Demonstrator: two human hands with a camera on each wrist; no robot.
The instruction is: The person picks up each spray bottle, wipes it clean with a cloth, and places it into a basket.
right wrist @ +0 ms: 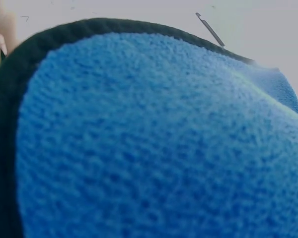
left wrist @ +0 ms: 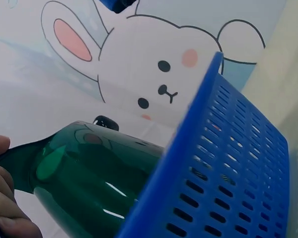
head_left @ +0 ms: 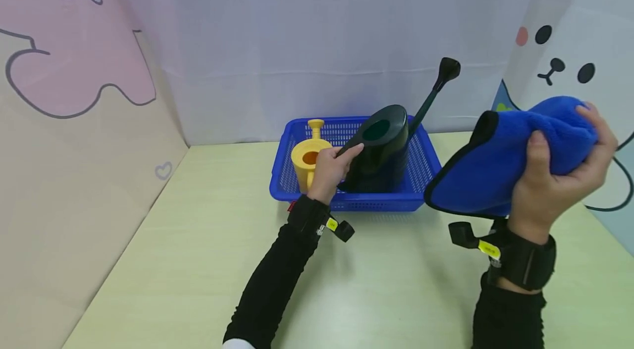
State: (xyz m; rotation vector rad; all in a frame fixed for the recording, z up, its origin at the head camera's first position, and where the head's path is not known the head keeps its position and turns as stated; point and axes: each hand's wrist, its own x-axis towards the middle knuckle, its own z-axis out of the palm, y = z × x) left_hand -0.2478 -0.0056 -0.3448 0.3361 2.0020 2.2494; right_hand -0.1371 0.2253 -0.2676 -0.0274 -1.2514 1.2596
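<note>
My left hand [head_left: 331, 172] grips the handle of a dark green watering can [head_left: 381, 156], which sits tilted in a blue plastic basket [head_left: 378, 203]. The can's long spout points up to the right. In the left wrist view, my fingers [left wrist: 4, 198] curl round the green can's handle [left wrist: 22, 161] beside the basket wall [left wrist: 228, 163]. To the right, my right hand [head_left: 559, 184] holds a folded blue cloth [head_left: 515, 156] with black edging above the table. That cloth [right wrist: 154, 139] fills most of the right wrist view and hides the fingers there.
A small yellow watering can [head_left: 300, 164] stands in the basket's left part, next to my left hand. The basket rests on a pale table [head_left: 223, 239] near the back wall sheet [head_left: 297, 52]. Printed side panels [head_left: 74, 173] border the table.
</note>
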